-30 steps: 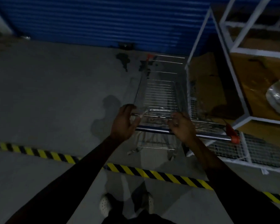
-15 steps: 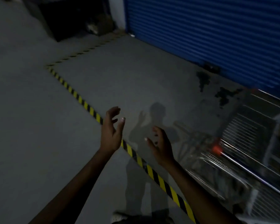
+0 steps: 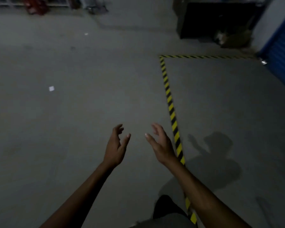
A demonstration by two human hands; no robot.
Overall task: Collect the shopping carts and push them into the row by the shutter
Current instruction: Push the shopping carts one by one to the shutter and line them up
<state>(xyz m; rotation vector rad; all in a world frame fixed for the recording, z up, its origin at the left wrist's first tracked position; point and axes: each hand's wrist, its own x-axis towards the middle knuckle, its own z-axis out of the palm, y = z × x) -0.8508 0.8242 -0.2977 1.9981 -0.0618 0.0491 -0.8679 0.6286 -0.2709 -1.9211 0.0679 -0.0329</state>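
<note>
Hands: two, both empty. Left hand (image 3: 116,146) and right hand (image 3: 161,146) are raised palms facing, each grip wide, likely readied for a cart handle. Carts visible: none. Hazard tape (image 3: 169,99), one L-shaped line, runs just right of the right grip; shutter (image 3: 281,51) lies far right.

Bare floor (image 3: 72,120) lies open ahead; a dark cabinet (image 3: 217,18) stands far off by the shutter (image 3: 281,51).
</note>
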